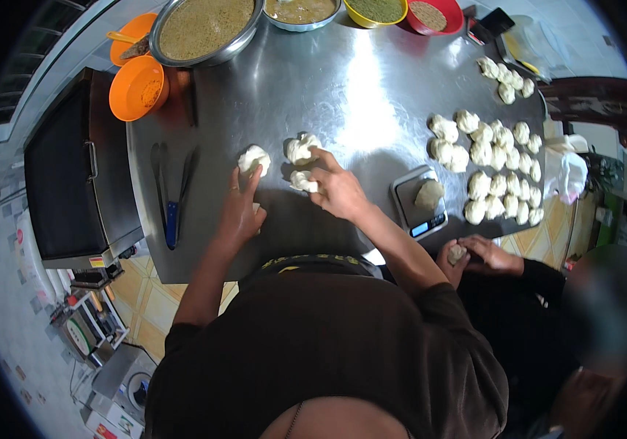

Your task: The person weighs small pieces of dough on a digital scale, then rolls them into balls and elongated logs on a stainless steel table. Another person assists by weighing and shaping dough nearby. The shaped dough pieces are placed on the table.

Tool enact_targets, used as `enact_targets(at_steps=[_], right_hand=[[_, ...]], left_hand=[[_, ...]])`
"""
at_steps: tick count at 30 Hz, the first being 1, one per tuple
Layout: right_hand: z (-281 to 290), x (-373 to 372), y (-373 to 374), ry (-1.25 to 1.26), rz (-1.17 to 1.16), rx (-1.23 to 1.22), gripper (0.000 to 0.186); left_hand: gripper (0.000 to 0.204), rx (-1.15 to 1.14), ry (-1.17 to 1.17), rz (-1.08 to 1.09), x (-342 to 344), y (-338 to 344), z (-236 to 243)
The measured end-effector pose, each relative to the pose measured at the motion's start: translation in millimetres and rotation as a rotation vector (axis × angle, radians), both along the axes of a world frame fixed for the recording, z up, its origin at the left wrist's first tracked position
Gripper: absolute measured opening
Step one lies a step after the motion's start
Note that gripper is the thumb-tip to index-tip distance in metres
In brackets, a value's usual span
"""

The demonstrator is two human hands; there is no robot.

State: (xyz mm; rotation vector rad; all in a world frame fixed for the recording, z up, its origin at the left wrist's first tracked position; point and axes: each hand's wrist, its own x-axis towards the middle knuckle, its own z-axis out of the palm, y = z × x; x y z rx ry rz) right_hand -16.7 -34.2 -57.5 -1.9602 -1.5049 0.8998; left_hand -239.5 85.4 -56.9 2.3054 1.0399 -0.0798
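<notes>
My left hand (240, 208) rests over the steel table with fingers stretched and apart, their tips at the near side of a white dough lump (255, 160). A pale bit, perhaps dough, shows by its thumb; most of it is hidden. To the right, my right hand (341, 192) pinches a small dough piece (303, 181) between thumb and fingers. Its index finger reaches onto a second dough lump (301, 149) just beyond. Both lumps look rough and irregular.
On my right, a digital scale (404, 197) bears a dough lump (429, 194); rows of dough balls (482, 154) lie beyond. A co-worker's hands (485, 254) hold dough. Tongs (172, 216) lie left, near an orange bowl (125, 95). A filling-filled basin (237, 51) stands at the back.
</notes>
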Motion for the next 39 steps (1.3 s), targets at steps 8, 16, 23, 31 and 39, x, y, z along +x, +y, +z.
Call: enact_targets(at_steps=[8,16,23,31,39], right_hand=[[-44.3,-31.2,-74.6,-0.203,-0.016,0.122,0.082],[-28.3,261.7,-65.9,-0.546,-0.743,0.23,0.085],[-40.3,529.4,-88.3,-0.639,-0.98,-0.287,0.084],[-88.9,613.7,-88.3,-0.799,-0.801,-0.249,0.046],[14.7,472.9,-51.3,0.091,-0.541,0.118,0.06]], left_hand=[[0.089,0.164,0.204,-0.281,-28.4,-34.0,5.3],[0.051,0.168,-0.312,-0.472,153.7,20.5,-5.1],[0.044,0.096,-0.482,-0.654,367.7,35.5,-58.9],[0.04,-0.227,-0.568,-0.628,456.1,-3.4,-81.0],[0.065,-1.42,-0.685,0.13,492.1,-9.5,-51.1]])
